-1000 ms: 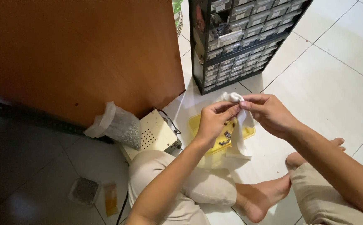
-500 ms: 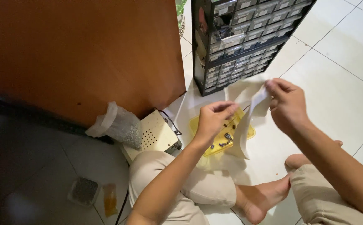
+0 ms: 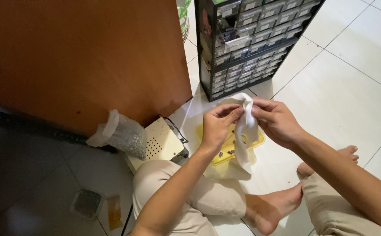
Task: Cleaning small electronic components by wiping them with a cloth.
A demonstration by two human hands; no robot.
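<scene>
I sit on a tiled floor with my legs folded. My left hand and my right hand both pinch the top of a small white plastic bag, which hangs down between them. Under the bag lies a yellow tray with several small dark parts in it. Both hands touch at the bag's mouth.
A black cabinet of many small drawers stands just beyond the hands. A large brown wooden panel fills the left. A clear bag of small grey parts leans on a cream box with a perforated grille. A small container lies at lower left.
Half a second ago my right hand held the bag stretched out to the right; now both hands have come back together at its top, and the bag hangs folded.
</scene>
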